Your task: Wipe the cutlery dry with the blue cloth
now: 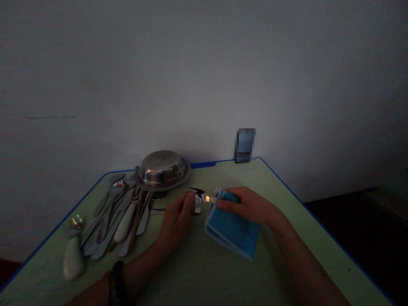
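My left hand (pixel 177 216) is closed around the handle of a shiny metal spoon (pixel 200 196), whose bowl points right and catches a bright glint. My right hand (pixel 247 205) grips a folded blue cloth (pixel 231 228) and presses its upper corner against the spoon's bowl. Both hands hover just above the pale green table (pixel 204 272), near its middle.
An upturned steel bowl (pixel 163 170) sits behind my left hand. A heap of several spoons and knives (pixel 117 216) lies at the left, with a white-handled piece (pixel 73 259) nearest the left edge. A small dark blurred object (pixel 245 145) leans on the wall at the table's far edge.
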Available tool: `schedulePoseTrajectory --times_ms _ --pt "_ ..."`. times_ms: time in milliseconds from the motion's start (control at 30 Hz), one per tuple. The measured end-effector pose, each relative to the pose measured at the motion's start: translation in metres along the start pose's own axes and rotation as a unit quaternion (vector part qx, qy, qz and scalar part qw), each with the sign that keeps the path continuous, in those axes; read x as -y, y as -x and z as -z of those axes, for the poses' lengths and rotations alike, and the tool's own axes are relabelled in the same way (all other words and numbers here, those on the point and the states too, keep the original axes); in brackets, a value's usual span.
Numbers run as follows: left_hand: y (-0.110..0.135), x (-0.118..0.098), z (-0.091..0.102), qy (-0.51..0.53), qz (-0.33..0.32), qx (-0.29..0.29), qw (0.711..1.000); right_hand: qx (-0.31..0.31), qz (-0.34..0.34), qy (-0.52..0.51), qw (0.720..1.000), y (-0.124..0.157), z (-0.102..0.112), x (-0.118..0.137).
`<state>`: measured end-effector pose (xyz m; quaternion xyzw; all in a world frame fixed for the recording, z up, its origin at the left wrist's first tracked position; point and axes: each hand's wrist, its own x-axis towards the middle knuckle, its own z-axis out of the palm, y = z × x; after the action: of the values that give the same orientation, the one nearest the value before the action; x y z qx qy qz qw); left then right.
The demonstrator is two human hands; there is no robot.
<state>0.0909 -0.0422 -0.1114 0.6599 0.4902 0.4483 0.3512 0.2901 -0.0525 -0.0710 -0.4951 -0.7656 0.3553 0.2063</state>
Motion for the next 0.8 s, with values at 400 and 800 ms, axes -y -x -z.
schedulePoseTrajectory --times_ms 400,800 --pt "0.003 -0.005 0.000 -0.024 -0.043 0.074 0.996 -0.047 0.042 0.072 0.995 -0.012 -0.022 0.007" --pt "-0.005 -0.002 -0.001 0.073 0.052 -0.021 0.996 -0.014 0.004 -0.011 1.000 -0.002 -0.002 -0.003"
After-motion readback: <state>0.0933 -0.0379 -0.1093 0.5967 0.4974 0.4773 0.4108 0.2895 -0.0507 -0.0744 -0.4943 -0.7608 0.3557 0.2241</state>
